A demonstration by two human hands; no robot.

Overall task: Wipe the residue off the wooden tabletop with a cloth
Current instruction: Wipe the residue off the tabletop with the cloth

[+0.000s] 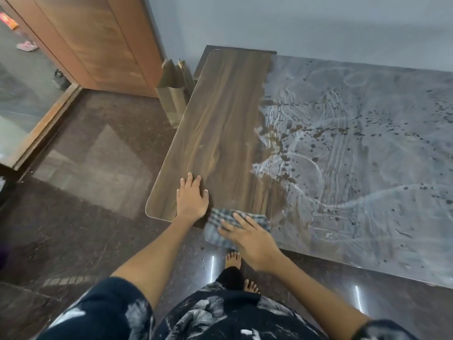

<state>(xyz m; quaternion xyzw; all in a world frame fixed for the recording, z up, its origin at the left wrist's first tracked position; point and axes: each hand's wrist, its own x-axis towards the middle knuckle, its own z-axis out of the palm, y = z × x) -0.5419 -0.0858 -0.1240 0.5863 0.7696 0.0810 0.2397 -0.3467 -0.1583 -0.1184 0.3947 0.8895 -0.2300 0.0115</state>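
A dark wooden tabletop point(220, 123) runs from the near edge toward the wall. Its left strip shows bare wood grain. The right part is coated with whitish-grey residue point(355, 148) full of smear lines and dark spatters. A checked grey cloth point(215, 218) lies at the table's near edge, partly hanging over it. My right hand point(247, 238) presses flat on the cloth with straight, spread fingers. My left hand point(192, 198) rests flat on the bare wood just left of the cloth, fingers pointing away from me.
Brown paper bags point(171, 92) stand on the floor by the table's far left corner. A wooden door panel point(98, 40) and a glass pane point(27, 94) are at the left. The dark polished floor point(98, 192) lies below, with my bare feet point(232, 260) near the table's edge.
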